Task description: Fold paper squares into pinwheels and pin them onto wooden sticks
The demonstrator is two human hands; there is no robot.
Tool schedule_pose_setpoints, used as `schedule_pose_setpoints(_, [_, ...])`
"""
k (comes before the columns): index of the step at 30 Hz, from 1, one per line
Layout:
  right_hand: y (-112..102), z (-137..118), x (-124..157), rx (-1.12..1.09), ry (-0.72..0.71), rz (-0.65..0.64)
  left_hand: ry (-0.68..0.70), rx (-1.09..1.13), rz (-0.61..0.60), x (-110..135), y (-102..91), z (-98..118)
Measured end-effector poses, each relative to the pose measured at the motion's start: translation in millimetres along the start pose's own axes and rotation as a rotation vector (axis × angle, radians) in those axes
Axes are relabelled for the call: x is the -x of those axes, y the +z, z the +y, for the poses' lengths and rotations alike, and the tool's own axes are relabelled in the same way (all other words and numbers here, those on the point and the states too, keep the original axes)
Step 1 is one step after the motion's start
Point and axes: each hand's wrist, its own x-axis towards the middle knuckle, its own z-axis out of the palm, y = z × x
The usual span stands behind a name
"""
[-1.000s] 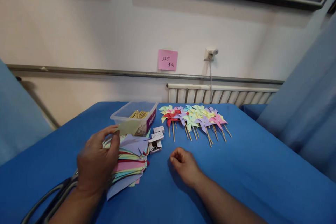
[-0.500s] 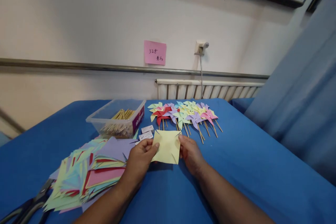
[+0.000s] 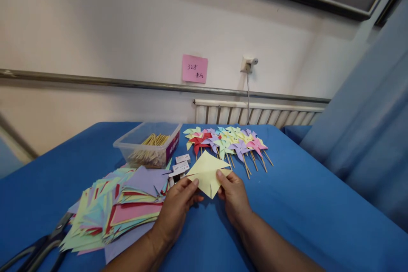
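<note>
Both hands hold one pale yellow paper square [image 3: 207, 173] with slit corners just above the blue table [image 3: 302, 204]. My left hand [image 3: 177, 208] pinches its lower left edge. My right hand [image 3: 233, 195] pinches its right side, where a flap is bent toward the middle. The sheet is turned so that one corner points up. To the left lies a fanned stack of coloured paper squares [image 3: 117, 206]. Behind the sheet lies a row of finished paper pinwheels [image 3: 226, 142] on wooden sticks.
A clear plastic tub of wooden sticks [image 3: 149, 146] stands at the back left, with small white boxes [image 3: 180, 165] beside it. Scissors [image 3: 38, 246] lie at the lower left edge. Blue curtain hangs at the right; a radiator and a pink note are on the wall.
My left hand lifted the yellow sheet off the stack and carried it to the middle, where my right hand took its other side. The sheet then turned corner-up with a flap bent in.
</note>
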Motion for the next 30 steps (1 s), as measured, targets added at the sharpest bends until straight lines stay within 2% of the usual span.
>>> schedule_pose_setpoints(4, [-1.5, 8.4, -1.3, 0.003, 0.006, -0.023, 0.038, -0.199, 0.061, -6.7, -4.9, -5.0])
schedule_pose_setpoints(10, [1.8, 14.8, 0.6, 0.057, 0.085, -0.106, 0.081, -0.309, 0.154, -15.2, -12.6, -11.4])
schedule_pose_setpoints(19, [0.0, -0.5, 0.8, -0.011, 0.067, -0.099, 0.053, -0.215, 0.065, -20.6, -15.0, -16.1])
schedule_pose_setpoints(30, [-6.5, 5.9, -4.6, 0.045, 0.030, -0.075, 0.067, -0.235, 0.054, -14.8, -10.9, -12.5])
